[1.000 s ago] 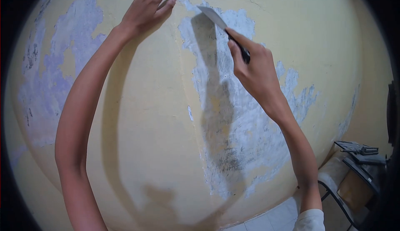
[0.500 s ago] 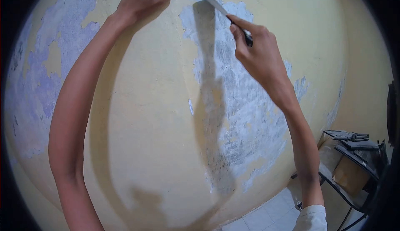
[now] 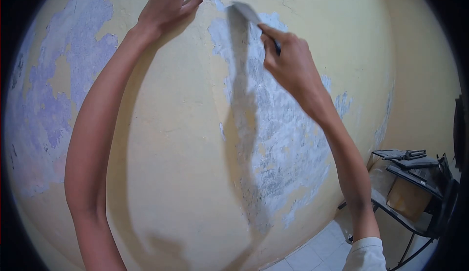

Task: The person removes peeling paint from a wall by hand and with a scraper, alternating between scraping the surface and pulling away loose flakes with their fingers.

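Note:
My right hand (image 3: 291, 58) is wrapped round the dark handle of a putty knife (image 3: 246, 13), forefinger stretched toward the blade. The broad metal blade points up and left, at the upper part of a scraped patch (image 3: 288, 129) where whitish-grey shows through the yellow paint. My left hand (image 3: 168, 3) rests against the yellow wall (image 3: 171, 105) at the top left, its fingers apart and holding nothing; some fingertips run near the frame's upper edge. Shadows of both arms fall across the wall, one lying over the patch beneath the blade.
A second peeled area (image 3: 46, 109), purplish and white, spreads over the wall's left side. At the lower right, dark-framed furniture (image 3: 415, 173) with a brown panel stands stacked by the corner. Pale floor tiles (image 3: 312, 254) show below the wall.
The view has shifted slightly. In it, my right hand with the putty knife sits a little lower and further left. My left hand stays at the wall, with more of its fingers showing.

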### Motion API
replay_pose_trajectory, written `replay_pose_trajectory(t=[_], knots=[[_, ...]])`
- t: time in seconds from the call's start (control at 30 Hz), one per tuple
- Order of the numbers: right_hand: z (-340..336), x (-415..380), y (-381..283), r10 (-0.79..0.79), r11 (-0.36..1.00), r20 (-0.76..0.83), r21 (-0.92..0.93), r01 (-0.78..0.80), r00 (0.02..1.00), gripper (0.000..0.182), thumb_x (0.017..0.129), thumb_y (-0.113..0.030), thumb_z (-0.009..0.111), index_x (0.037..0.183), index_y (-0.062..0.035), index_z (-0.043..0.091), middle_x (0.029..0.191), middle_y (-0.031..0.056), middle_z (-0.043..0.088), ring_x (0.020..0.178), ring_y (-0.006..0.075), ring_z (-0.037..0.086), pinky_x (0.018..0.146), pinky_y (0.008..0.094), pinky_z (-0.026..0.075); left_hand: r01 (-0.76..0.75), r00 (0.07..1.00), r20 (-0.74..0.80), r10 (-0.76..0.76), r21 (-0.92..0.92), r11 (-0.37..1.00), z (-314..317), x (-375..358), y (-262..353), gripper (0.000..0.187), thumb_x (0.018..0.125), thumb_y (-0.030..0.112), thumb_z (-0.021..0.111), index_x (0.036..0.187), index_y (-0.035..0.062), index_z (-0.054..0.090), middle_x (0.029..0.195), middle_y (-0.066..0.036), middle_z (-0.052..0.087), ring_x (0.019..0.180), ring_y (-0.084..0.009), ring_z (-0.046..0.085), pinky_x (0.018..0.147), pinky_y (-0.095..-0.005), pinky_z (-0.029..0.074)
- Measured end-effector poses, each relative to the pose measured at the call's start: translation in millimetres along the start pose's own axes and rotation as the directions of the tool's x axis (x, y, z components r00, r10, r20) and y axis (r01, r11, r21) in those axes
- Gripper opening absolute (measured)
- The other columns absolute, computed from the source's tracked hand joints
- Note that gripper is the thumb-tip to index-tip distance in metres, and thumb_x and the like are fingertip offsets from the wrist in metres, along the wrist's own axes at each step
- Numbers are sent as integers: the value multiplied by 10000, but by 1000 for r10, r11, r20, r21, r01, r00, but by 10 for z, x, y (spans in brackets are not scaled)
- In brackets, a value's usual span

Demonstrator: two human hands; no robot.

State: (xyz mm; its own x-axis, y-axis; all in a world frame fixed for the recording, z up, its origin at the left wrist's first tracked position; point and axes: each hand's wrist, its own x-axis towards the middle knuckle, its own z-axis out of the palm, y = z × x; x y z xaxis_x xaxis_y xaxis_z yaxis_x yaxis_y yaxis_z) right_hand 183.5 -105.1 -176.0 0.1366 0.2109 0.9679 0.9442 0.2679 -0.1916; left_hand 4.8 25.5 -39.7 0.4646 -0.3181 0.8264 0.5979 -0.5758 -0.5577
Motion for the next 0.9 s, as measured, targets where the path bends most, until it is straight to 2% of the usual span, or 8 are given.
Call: replay_pose_trajectory(t=[0.23,0.33,0.4,0.6,0.67,0.7,0.8,0.9], knots=[[-166,-23,-48,-8,999,39,37,7,999,337,948,-103,493,1163,77,680,653,249,596,501,290,530,568,400,467,-53,999,-3,53,3,999,-50,1,77,359,1022,243,471,1306,35,538,1408,-172,519,1367,-333,442,1173,-470,339],[-249,134,-35,145,989,75,17,-146,987,328,932,-105,519,1152,69,688,669,277,597,509,299,555,591,413,478,79,997,22,-79,-13,997,-98,-28,149,357,1025,239,470,1305,30,542,1396,-170,530,1366,-329,444,1168,-468,341],[-137,-23,49,-38,997,20,64,36,999,340,933,-124,527,1161,70,689,638,262,613,460,302,534,542,399,469,36,999,26,-36,1,999,-93,-22,134,354,1026,243,472,1301,35,550,1385,-170,540,1363,-324,448,1163,-467,344],[-310,102,57,179,982,66,41,-182,982,331,930,-105,540,1175,56,694,677,260,644,500,272,573,590,403,482,19,1000,15,-20,14,1000,-30,6,67,346,1026,248,478,1285,35,564,1373,-164,551,1351,-313,462,1159,-464,347],[-271,-143,-6,32,998,136,43,-38,990,330,941,-99,522,1173,67,688,632,227,619,466,254,526,560,402,466,22,1000,3,-22,26,999,-60,4,61,347,1025,250,480,1282,33,565,1372,-163,553,1349,-313,463,1158,-463,348],[-171,-103,210,-39,998,71,46,36,997,340,992,-184,558,1251,-3,684,632,82,595,495,109,421,495,331,382,18,1000,2,-18,34,999,-58,-2,93,347,1024,252,482,1278,31,567,1370,-162,554,1346,-312,465,1156,-462,348],[-305,104,225,151,988,57,11,-152,987,332,990,-176,560,1242,-5,693,601,73,565,495,109,425,490,335,368,74,997,18,-74,11,997,-105,-18,189,350,1025,255,477,1274,26,565,1370,-163,553,1341,-313,469,1156,-461,348],[-310,-98,142,87,996,125,-23,-84,988,324,994,-150,557,1258,-17,689,590,71,551,480,103,404,466,327,336,130,991,35,-130,-1,991,-145,-40,250,346,1027,256,466,1264,24,566,1357,-162,557,1332,-312,475,1158,-459,346]])
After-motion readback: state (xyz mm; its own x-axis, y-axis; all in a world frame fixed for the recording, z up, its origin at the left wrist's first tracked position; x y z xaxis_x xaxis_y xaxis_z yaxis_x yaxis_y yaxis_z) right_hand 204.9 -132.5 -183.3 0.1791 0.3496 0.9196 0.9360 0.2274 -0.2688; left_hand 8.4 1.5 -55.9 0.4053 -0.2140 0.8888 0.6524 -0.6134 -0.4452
